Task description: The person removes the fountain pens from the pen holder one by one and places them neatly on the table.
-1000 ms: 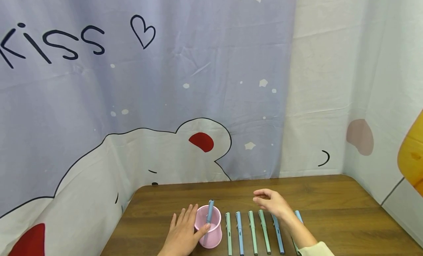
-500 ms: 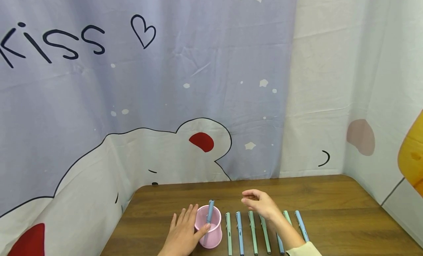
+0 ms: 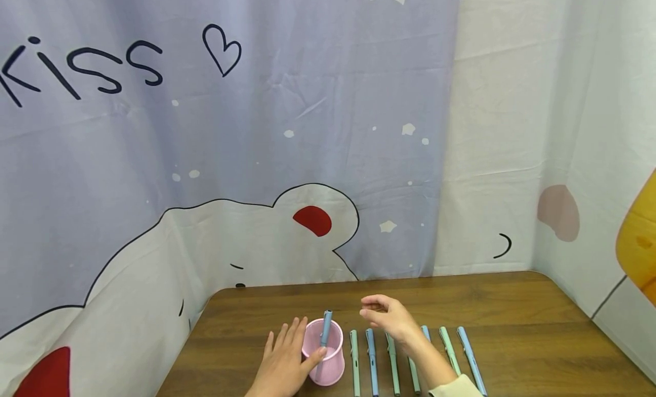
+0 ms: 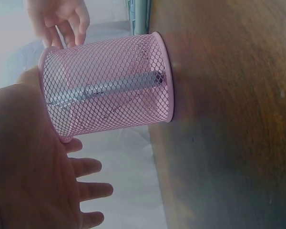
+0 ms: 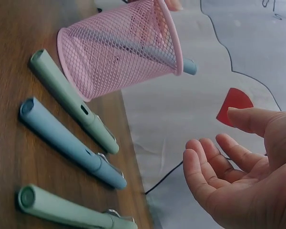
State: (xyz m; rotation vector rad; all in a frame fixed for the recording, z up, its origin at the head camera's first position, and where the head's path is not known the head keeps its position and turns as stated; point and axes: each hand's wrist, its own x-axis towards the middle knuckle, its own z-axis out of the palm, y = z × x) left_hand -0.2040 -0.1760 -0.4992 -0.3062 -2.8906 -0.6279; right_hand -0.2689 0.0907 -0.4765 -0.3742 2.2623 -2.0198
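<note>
A pink mesh pen holder (image 3: 330,373) stands upright on the table with one blue pen (image 3: 326,325) leaning inside it. My left hand (image 3: 282,360) rests against the holder's left side, fingers straight and thumb lying by the rim. To the right of the holder, my right hand (image 3: 393,322) hovers over the row of pens, its fingers loosely bent and holding nothing. A green pen (image 3: 355,363) lies closest to the holder, then a blue pen (image 3: 372,365). In the right wrist view a gap separates the right hand (image 5: 238,176) from the pens and the holder.
Several green and blue pens lie side by side on the brown wooden table (image 3: 538,328), among them a green pen (image 3: 449,348) and a blue pen (image 3: 471,360) at the right end. My right forearm partly covers some of them. A printed curtain (image 3: 318,129) hangs behind the table.
My right hand has moved left above the pens, towards the pen holder, uncovering the pens at the right end of the row. The left hand and the holder stay where they were.
</note>
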